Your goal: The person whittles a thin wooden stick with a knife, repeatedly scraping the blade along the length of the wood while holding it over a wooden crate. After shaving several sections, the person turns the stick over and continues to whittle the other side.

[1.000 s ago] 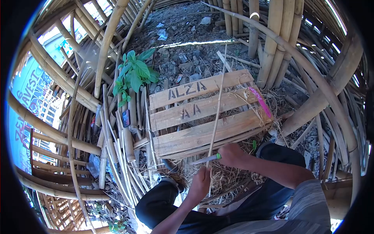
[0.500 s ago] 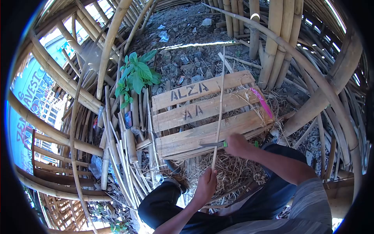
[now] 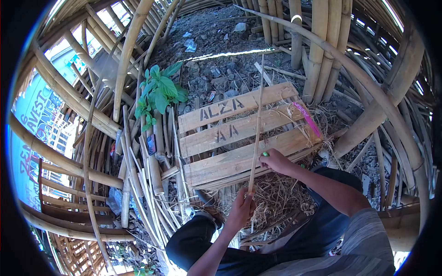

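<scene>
My left hand point(image 3: 240, 210) is closed around the lower part of a long thin bamboo strip point(image 3: 259, 120). The strip slants up and away across a slatted wooden crate point(image 3: 216, 163) stencilled "ALZA AA". Just right of the strip, my right hand point(image 3: 276, 162) is closed on a knife point(image 3: 265, 154) whose green handle part shows at the fist. Its blade cannot be made out now. Below the crate's near edge lies a heap of bamboo shavings point(image 3: 281, 198), between my legs.
Bamboo poles point(image 3: 322, 55) stand at the back right, and a bamboo lattice wall runs along the left. Cut bamboo pieces point(image 3: 154, 170) and a leafy green plant point(image 3: 159, 89) are left of the crate. A pink strip point(image 3: 307, 118) marks the crate's right end. Rubble covers the ground behind.
My right hand has moved slightly up and left, close against the strip, and the knife has turned so its blade no longer shows. My left hand has risen a little with the strip.
</scene>
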Motion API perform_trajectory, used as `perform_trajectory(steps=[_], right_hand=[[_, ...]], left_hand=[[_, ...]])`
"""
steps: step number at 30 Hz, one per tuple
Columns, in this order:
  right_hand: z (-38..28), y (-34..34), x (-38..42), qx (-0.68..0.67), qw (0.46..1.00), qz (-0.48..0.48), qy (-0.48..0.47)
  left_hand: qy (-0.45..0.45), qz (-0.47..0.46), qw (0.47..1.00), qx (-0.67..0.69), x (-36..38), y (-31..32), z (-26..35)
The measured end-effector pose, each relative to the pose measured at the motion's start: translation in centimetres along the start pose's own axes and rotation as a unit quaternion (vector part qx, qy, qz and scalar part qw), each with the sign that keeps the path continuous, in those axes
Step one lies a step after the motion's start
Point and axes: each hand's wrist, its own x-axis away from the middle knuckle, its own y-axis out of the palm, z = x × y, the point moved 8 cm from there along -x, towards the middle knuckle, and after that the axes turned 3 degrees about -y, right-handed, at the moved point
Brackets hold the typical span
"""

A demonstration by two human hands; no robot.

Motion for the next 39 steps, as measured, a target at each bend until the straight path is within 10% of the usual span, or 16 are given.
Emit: perform_trajectory(steps=[2,6,31,39], right_hand=[[0.1,1.2,0.2,-0.295,0.951,-0.074,0.054],[-0.8,1.0,1.0,-0.346,0.931,-0.076,0.087],[-0.6,1.5,1.1,-0.292,0.948,-0.090,0.090],[-2.0,3.0,2.5,-0.175,0.979,-0.099,0.040]], left_hand=[[-0.001,0.011,1.000,-0.019,-0.4,-0.3,-0.4],[0.008,0.017,1.000,-0.014,-0.5,-0.4,-0.3],[0.112,0.024,0.987,-0.115,-1.6,-1.2,0.5],[-0.015,-0.005,0.998,0.066,-1.9,-0.5,-0.6]])
